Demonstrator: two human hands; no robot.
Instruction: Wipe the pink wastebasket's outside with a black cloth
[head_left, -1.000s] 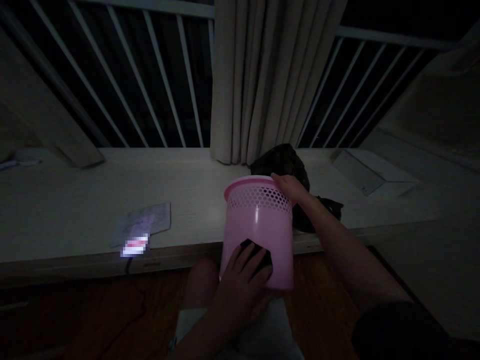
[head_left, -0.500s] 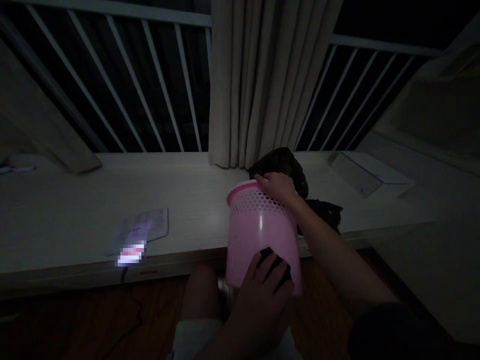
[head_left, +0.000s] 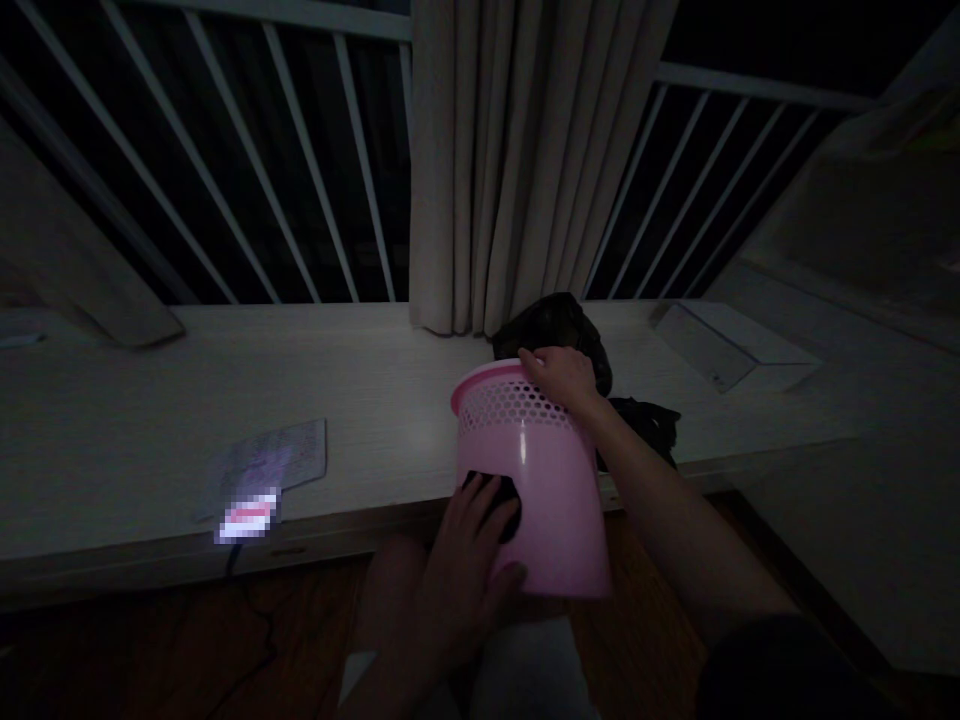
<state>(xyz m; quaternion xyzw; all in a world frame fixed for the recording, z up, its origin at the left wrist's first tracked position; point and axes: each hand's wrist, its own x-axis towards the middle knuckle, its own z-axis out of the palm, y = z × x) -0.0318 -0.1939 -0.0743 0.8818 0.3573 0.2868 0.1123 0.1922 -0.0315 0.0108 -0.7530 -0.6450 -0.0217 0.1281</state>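
Note:
A pink wastebasket (head_left: 559, 500), with a band of round holes below its rim, is tilted in front of me at the ledge's edge. My right hand (head_left: 562, 376) grips the far right of its rim, fingers over the edge. My left hand (head_left: 465, 560) presses a black cloth (head_left: 508, 500) against the lower left of the basket's side, and its fingers partly cover the cloth. Behind the basket lies a crumpled black plastic bag (head_left: 555, 318), with more black plastic (head_left: 646, 425) under my right forearm. The inside of the basket is hidden.
A pale wooden ledge (head_left: 360, 390) runs across the view. On it are a sheet of paper (head_left: 296, 455), a glowing phone-like screen (head_left: 247, 516) with a dark cable, and a white box (head_left: 739, 345). A curtain (head_left: 465, 180) and white railings stand behind.
My left hand has moved left across the basket's side with the black cloth. The basket has turned or tilted slightly; my right hand stays on its rim. The view has shifted a little.

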